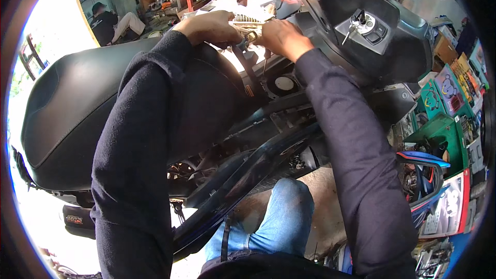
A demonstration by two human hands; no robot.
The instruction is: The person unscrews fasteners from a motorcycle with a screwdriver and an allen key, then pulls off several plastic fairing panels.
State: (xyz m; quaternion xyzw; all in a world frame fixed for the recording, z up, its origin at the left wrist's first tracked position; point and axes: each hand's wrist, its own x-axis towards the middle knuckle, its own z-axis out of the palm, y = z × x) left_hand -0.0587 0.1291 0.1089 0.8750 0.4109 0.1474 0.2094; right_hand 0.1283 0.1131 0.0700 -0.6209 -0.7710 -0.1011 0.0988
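Observation:
Both my hands reach over the middle of a scooter, in front of its black seat (pixel 82 85). My left hand (pixel 214 27) is closed, its fingers curled beside a small metal loop (pixel 251 36). My right hand (pixel 281 36) is closed just right of that loop, fingertips turned away from view. What either hand grips is hidden by the fingers and glare. A dark strap-like piece (pixel 245 64) runs down from near the left fingers to the open scooter body. Below my right hand is a round pale cap (pixel 284 83) in a dark recess.
Keys hang in the ignition panel (pixel 361 28) at the upper right. The scooter's dark side frame (pixel 248 170) lies exposed above my knee (pixel 289 212). Boxes, a green case (pixel 439 137) and loose parts crowd the right. Another person (pixel 106 23) sits at the far left.

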